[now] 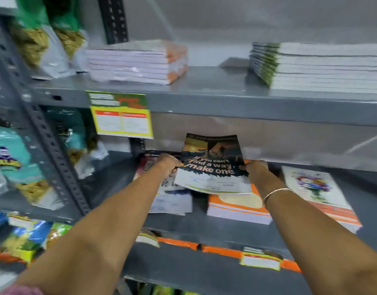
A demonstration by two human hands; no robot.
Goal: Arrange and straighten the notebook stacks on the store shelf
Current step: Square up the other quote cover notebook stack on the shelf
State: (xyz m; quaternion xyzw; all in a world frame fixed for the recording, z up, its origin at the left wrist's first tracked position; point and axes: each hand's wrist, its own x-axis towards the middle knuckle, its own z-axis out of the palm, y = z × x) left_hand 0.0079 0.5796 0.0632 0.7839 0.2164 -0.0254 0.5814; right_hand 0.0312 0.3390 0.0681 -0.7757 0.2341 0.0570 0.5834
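A dark notebook (213,165) with the words "If you can't find a way, make one" is lifted and tilted above the middle shelf (111,179). My left hand (167,163) grips its left edge and my right hand (256,170) grips its right edge. Under it lie an orange notebook stack (236,206) and, to the left, a lower stack (172,199) with a pale cover. A floral-cover stack (319,192) sits at the right, skewed. On the upper shelf stand an orange-spined stack (136,62) and a green-spined stack (323,67).
Snack packets hang and lean at the left, such as a teal packet (11,158) and green ones (34,33). A yellow price label (121,122) hangs from the upper shelf's edge. Another label (261,260) is on the middle shelf's front edge. A perforated upright post (53,150) stands at the left.
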